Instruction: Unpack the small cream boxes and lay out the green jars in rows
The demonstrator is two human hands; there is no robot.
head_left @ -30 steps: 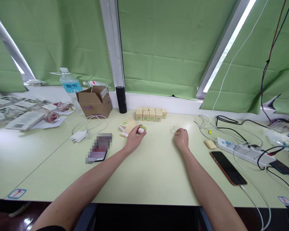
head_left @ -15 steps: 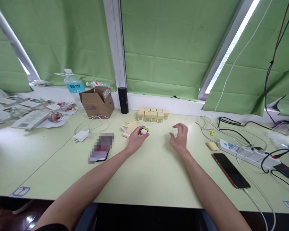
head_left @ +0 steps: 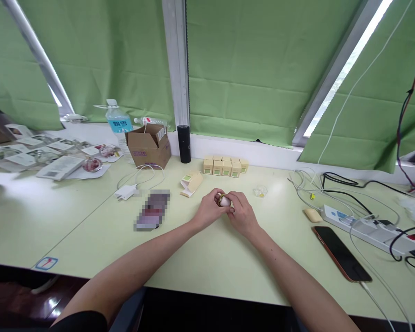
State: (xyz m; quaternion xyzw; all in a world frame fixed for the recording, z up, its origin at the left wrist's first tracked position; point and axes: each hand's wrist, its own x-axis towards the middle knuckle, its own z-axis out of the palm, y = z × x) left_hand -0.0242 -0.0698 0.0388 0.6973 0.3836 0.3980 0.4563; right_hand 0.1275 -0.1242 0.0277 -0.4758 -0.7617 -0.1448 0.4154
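Both my hands meet over the middle of the table. My left hand [head_left: 209, 208] is closed around a small round green-rimmed object [head_left: 224, 201] with a pale, whitish face; its exact kind is hard to make out. Fingers of my right hand [head_left: 242, 213] are curled against the same object from the other side, so both hands hold it and cover much of it. Behind my left hand lies an opened small cream carton [head_left: 191, 183]. To the right sits a clear little dish [head_left: 260, 191] with something yellow in it.
Several small cream boxes [head_left: 226, 167] stand in rows near the wall, beside a black cylinder [head_left: 184, 144] and a cardboard box [head_left: 148, 150]. A blurred phone [head_left: 152, 210] lies left. On the right are another phone [head_left: 342, 253], a power strip [head_left: 366, 228] and tangled cables.
My right hand has left the clear dish and moved left to the round object, closing on it. My left hand has carried the object slightly right and nearer. The view has shifted a little.
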